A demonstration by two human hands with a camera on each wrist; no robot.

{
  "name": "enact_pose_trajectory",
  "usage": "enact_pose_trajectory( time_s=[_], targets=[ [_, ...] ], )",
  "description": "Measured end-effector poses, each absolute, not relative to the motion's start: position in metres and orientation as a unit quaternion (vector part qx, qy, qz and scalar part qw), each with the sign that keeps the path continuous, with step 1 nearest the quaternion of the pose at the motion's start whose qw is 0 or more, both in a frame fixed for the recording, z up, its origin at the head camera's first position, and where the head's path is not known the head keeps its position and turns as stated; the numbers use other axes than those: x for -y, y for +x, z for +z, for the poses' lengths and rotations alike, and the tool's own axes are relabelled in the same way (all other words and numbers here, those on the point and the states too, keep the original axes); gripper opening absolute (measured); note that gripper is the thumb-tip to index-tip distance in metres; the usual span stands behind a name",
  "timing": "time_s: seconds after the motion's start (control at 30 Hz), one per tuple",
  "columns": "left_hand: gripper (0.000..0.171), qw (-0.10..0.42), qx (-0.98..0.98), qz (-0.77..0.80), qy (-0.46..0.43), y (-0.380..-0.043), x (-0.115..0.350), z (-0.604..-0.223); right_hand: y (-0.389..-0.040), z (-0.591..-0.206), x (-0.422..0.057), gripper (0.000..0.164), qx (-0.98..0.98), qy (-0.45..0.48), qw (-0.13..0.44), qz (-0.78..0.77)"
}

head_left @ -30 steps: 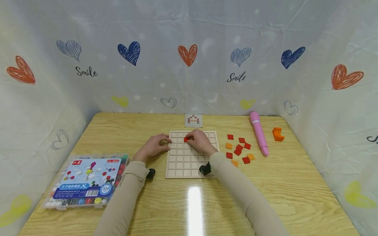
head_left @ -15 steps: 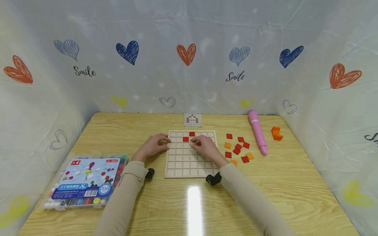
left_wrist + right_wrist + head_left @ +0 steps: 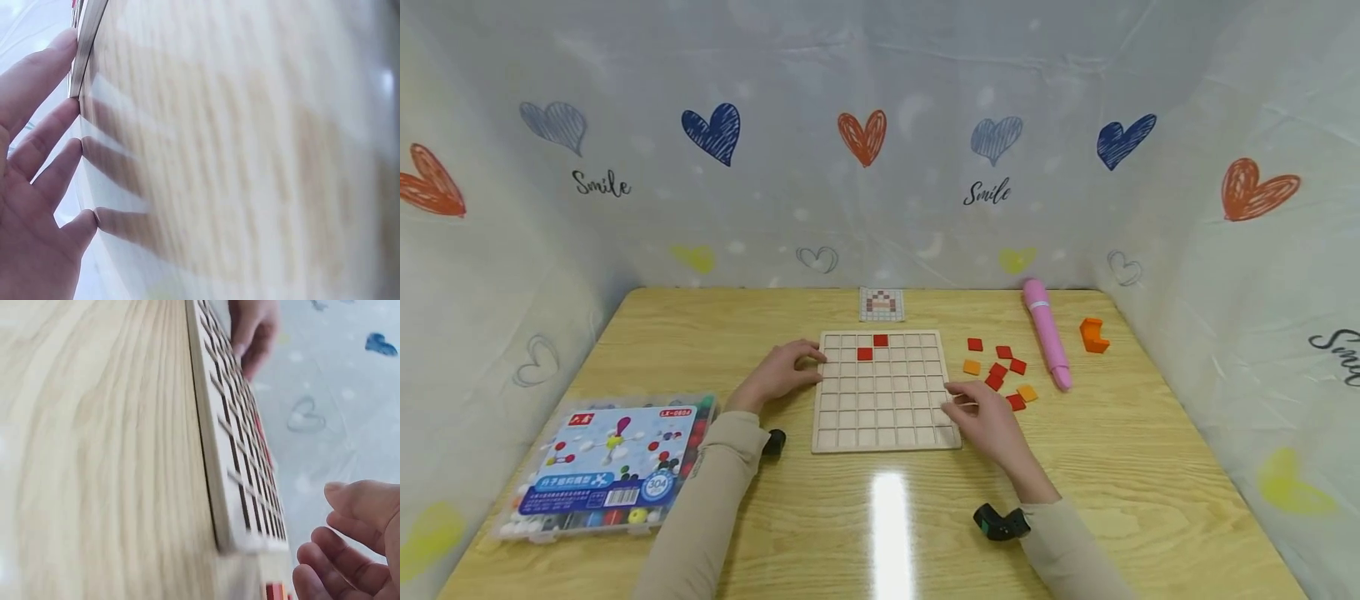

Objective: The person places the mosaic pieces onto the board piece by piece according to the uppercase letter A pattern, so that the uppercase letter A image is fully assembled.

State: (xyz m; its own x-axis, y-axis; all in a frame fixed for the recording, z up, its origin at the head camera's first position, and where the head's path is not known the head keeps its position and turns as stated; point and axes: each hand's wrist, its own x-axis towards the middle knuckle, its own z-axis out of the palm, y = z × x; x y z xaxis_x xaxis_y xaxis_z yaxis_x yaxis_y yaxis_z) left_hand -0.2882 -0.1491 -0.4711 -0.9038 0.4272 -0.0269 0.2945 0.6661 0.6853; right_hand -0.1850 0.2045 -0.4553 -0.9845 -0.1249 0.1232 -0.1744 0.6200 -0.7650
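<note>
A wooden grid board (image 3: 880,400) lies flat in the middle of the table. Two red square tiles sit in its cells, one in the top row (image 3: 881,340) and another (image 3: 865,354) a row lower, diagonally to the left. My left hand (image 3: 778,372) rests at the board's left edge; in the left wrist view its fingertips (image 3: 65,40) meet the edge and the tabletop. Beside the right edge is my right hand (image 3: 988,417), fingers loosely bent and nothing between them, as the right wrist view also shows.
Several loose red tiles (image 3: 974,344) and orange tiles (image 3: 1027,392) lie right of the board. Behind it is a small pattern card (image 3: 882,305). A pink pen-shaped object (image 3: 1048,333) and an orange bracket-like piece (image 3: 1093,335) lie at right. A molecular model kit box (image 3: 610,467) occupies the left.
My right hand has left the red tile in the second row and moved right and nearer to me, off the upper cells, uncovering the top-row tile. The left hand stays at the edge.
</note>
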Motion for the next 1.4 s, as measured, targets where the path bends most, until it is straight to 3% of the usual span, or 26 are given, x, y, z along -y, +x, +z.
enact_pose_trajectory(
  time_s=[0.4,0.57,1.17,1.4],
  targets=[
    [0.031,0.096,-0.907,0.360,0.195,-0.288,0.150,-0.471,-0.160,-0.467,-0.284,0.041,0.932,-0.048,0.044,0.358],
    [0.031,0.095,-0.910,0.356,0.192,-0.289,0.150,-0.473,-0.159,-0.465,-0.304,0.045,0.941,-0.055,0.027,0.332],
    [0.030,0.095,-0.909,0.356,0.195,-0.287,0.150,-0.472,-0.186,-0.471,-0.300,0.044,0.942,-0.018,0.020,0.333],
    [0.030,0.095,-0.908,0.358,0.197,-0.287,0.150,-0.470,-0.192,-0.473,-0.297,0.035,0.942,-0.007,0.027,0.334]
  ],
)
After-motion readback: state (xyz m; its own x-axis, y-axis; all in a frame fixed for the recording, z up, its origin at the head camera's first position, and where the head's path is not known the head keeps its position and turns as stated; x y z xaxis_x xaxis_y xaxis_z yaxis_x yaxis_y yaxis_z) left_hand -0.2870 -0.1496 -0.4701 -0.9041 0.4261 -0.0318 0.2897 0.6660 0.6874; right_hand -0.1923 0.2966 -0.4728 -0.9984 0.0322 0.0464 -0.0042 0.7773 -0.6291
